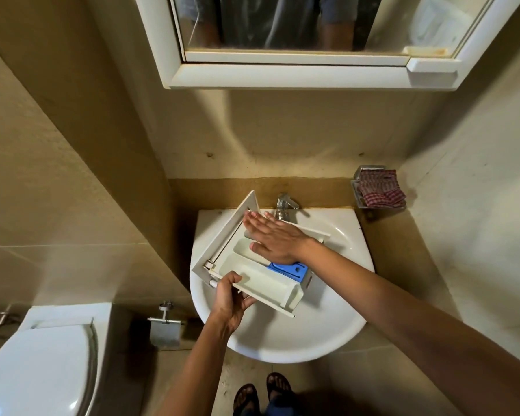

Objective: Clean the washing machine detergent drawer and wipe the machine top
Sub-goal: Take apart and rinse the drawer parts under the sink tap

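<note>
The white detergent drawer (252,274), with a blue insert (288,270) at its back end, is held over the white sink (327,319). My left hand (230,301) grips the drawer's near side wall, thumb on top. My right hand (272,237) lies flat with straight fingers inside the far compartment, fingertips near the front panel (225,237). The chrome tap (284,205) stands just behind the drawer. No washing machine is in view.
A red checked cloth (380,189) sits in a wall-mounted soap dish at the right. A mirror cabinet (297,73) hangs above the sink. A toilet (39,361) and paper holder (165,328) are at the lower left. My sandalled feet (264,394) stand below the sink.
</note>
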`<state>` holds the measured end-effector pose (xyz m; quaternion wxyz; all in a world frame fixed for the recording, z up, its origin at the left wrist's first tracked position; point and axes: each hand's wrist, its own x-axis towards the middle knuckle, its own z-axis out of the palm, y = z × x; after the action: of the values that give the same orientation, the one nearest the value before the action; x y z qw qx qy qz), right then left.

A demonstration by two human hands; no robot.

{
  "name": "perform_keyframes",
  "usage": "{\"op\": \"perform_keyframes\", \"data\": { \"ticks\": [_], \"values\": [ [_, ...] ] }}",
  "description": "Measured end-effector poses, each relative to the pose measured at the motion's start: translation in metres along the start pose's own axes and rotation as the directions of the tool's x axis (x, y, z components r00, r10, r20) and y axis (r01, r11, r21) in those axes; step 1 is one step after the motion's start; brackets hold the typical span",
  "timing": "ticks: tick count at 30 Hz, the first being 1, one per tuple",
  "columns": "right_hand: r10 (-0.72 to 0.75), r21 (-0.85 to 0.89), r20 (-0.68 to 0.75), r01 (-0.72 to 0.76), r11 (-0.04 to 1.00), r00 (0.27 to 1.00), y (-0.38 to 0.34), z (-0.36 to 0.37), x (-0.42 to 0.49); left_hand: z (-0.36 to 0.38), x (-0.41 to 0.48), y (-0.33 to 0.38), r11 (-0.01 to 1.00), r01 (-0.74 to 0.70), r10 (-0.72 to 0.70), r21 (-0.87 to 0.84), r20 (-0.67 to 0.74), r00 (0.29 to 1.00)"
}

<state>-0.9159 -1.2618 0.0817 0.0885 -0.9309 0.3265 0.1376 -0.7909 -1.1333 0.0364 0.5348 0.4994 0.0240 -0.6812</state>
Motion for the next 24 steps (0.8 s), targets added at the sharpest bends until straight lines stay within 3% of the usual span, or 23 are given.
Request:
{"op": "perform_keyframes", "data": {
  "ticks": [6, 11, 16, 21, 24],
  "values": [
    [0.169, -0.001, 0.023, -0.169, 0.986, 0.985, 0.001, -0.009, 0.009, 0.009, -0.006, 0.002, 1.000, -0.016, 0.017, 0.026, -0.013, 1.000],
    [0.335, 0.110, -0.114, -0.324, 0.940, 0.935, -0.017, -0.004, 0.010, 0.005, -0.010, 0.003, 0.992, -0.028, 0.031, 0.127, -0.022, 0.999],
    [0.389, 0.059, -0.091, -0.385, 0.921, 0.917, -0.035, -0.002, 0.014, 0.006, -0.016, 0.005, 0.981, -0.055, 0.059, 0.186, -0.012, 0.998],
    [0.233, 0.166, -0.132, -0.210, 0.963, 0.964, -0.046, -0.004, 0.008, 0.005, -0.017, 0.007, 0.981, -0.061, 0.071, 0.187, -0.052, 0.996],
    [0.249, 0.245, -0.253, -0.188, 0.951, 0.935, -0.037, -0.007, 0.004, 0.003, -0.017, 0.007, 0.986, -0.069, 0.076, 0.152, -0.043, 0.996]
  ]
}}
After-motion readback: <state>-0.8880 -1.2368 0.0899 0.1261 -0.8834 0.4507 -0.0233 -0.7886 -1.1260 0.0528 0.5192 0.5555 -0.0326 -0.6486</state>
